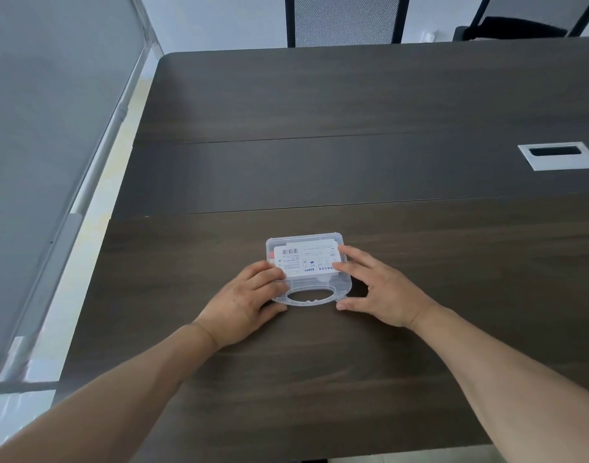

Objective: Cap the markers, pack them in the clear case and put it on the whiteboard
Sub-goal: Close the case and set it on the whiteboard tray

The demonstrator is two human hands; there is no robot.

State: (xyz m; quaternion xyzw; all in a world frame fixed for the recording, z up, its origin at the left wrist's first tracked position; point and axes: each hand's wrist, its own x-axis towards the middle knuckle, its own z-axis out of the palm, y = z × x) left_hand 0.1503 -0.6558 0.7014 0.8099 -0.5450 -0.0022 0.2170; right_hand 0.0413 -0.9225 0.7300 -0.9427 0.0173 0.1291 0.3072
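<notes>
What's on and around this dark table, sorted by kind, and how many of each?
Hands: 2, the left hand and the right hand, both on the case
Clear case with a white label: 1
Cable port in the table: 1
Chairs behind the table: 2, one and another
Loose markers: 0
Total: 6

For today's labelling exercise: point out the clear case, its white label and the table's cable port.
clear case [323, 294]: head view, on the handle rim.
white label [314, 259]: head view, on the printed middle.
cable port [558, 156]: head view, on its silver frame.
</notes>
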